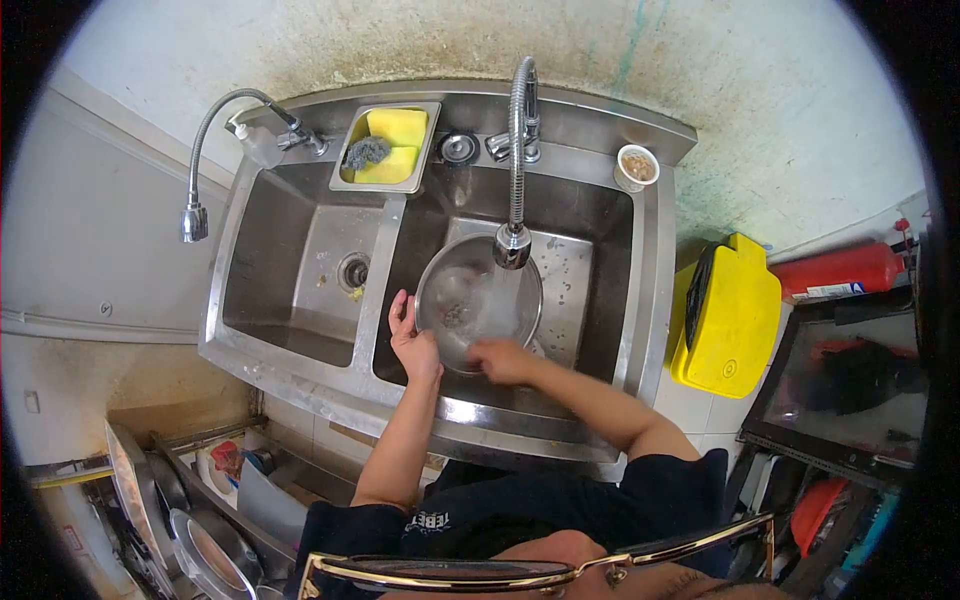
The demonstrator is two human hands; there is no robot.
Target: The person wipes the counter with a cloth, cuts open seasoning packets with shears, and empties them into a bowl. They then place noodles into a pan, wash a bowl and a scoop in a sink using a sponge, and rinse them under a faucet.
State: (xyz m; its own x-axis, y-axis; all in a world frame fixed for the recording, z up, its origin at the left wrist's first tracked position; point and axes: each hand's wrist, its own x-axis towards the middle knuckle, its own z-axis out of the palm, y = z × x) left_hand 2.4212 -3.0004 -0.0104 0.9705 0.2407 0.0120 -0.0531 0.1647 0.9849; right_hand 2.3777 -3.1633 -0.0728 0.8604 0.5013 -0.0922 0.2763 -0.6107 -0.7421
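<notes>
A round metal bowl (462, 262) sits in the right basin, under running water (497, 300) from the spring-neck faucet (514, 240). My left hand (413, 340) grips the bowl's left rim, its fingers along the outside. Over the near side of the bowl is my right hand (503, 360), smeared by motion. Whether it holds anything cannot be made out. Water and glare blur the bowl's inside.
Left of it is a second basin (325, 270) with food bits near its drain. On the back ledge stand a metal tray (337, 165) with yellow sponges (397, 128) and a steel scourer (368, 152), and a white cup (636, 170). A yellow bin (735, 320) stands at right.
</notes>
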